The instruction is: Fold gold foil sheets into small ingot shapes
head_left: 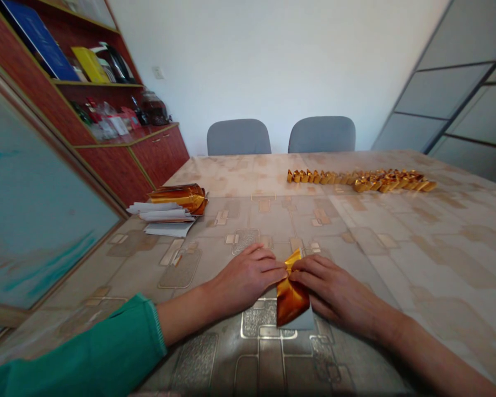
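Near the table's front edge lies a sheet of gold foil paper point(292, 302), its pale backing showing at the lower right corner. It is gathered narrow at the middle, with a folded gold tip above. My left hand point(252, 275) pinches the paper from the left, fingers pressed together at the narrow part. From the right, my right hand point(334, 289) grips the same spot with its fingers closed. The thumbs are mostly hidden. Both hands rest low over the table.
At the left stands a stack of gold foil papers point(181, 197) with white sheets point(167, 219) spread beside it. Several folded gold foil pieces point(380, 181) form rows at the back right. Two grey chairs point(238, 137) stand behind the patterned table point(397, 248); a red cabinet point(161, 154) is at left.
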Tool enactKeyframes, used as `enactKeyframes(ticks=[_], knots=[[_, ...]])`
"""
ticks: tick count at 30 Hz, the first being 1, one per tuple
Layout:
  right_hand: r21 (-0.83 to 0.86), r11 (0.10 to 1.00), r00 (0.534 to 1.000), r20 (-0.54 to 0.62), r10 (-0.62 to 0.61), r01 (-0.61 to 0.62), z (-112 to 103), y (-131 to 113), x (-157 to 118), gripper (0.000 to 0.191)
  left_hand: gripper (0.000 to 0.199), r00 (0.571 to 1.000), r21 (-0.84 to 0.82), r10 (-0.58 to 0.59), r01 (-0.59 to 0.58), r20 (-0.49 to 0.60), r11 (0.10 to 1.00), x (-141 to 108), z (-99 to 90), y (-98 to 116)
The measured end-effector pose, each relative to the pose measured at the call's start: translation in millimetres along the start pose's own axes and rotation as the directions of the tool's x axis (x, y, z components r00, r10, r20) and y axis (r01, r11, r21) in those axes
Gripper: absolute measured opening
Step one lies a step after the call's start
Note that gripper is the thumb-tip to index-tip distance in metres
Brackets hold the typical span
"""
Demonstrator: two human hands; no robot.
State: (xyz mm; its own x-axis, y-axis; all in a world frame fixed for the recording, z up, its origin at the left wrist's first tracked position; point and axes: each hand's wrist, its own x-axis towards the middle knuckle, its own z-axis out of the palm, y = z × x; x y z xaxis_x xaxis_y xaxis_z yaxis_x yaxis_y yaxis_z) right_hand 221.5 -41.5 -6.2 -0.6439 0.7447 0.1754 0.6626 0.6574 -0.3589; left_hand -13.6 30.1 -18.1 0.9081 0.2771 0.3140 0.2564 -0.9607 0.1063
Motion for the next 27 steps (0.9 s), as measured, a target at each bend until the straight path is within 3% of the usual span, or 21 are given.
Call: enactKeyframes(ticks=[6, 9, 10, 15, 21, 27], knots=[[-0.119, 0.984, 0.984, -0.133, 0.120, -0.136, 16, -15, 8, 0.028, 0.019, 0.979, -0.185, -0.204, 0.197, -0.020, 0.963, -9, -21.7, 26], [-0.179, 0.955, 0.960, -0.193, 0.200, -0.235, 25, -26, 11, 0.022, 0.049, 0.979, -0.170, -0.202, 0.196, -0.018, 0.966, -21, -23.5, 42], [-0.196, 0.947, 0.955, -0.205, 0.215, -0.255, 27, -29, 11, 0.022, 0.051, 0.972, -0.151, -0.235, 0.230, -0.014, 0.961, -24, -21.9, 46], [-0.210, 0.945, 0.963, -0.151, 0.223, -0.252, 24, -36, 11, 0.019, 0.010, 0.951, -0.019, -0.309, 0.308, -0.006, 0.951, -33, -10.2, 55], [-0.058, 0.987, 0.989, -0.005, 0.148, -0.148, 4, -32, 8, 0.006, 0.009, 0.922, -0.076, -0.384, 0.380, -0.053, 0.922, -37, -8.3, 61], [0.000, 0.966, 0.963, -0.078, 0.258, -0.259, 10, -28, 13, 0.010, 0.004, 0.841, -0.277, -0.540, 0.512, -0.030, 0.813, -39, -14.4, 60]])
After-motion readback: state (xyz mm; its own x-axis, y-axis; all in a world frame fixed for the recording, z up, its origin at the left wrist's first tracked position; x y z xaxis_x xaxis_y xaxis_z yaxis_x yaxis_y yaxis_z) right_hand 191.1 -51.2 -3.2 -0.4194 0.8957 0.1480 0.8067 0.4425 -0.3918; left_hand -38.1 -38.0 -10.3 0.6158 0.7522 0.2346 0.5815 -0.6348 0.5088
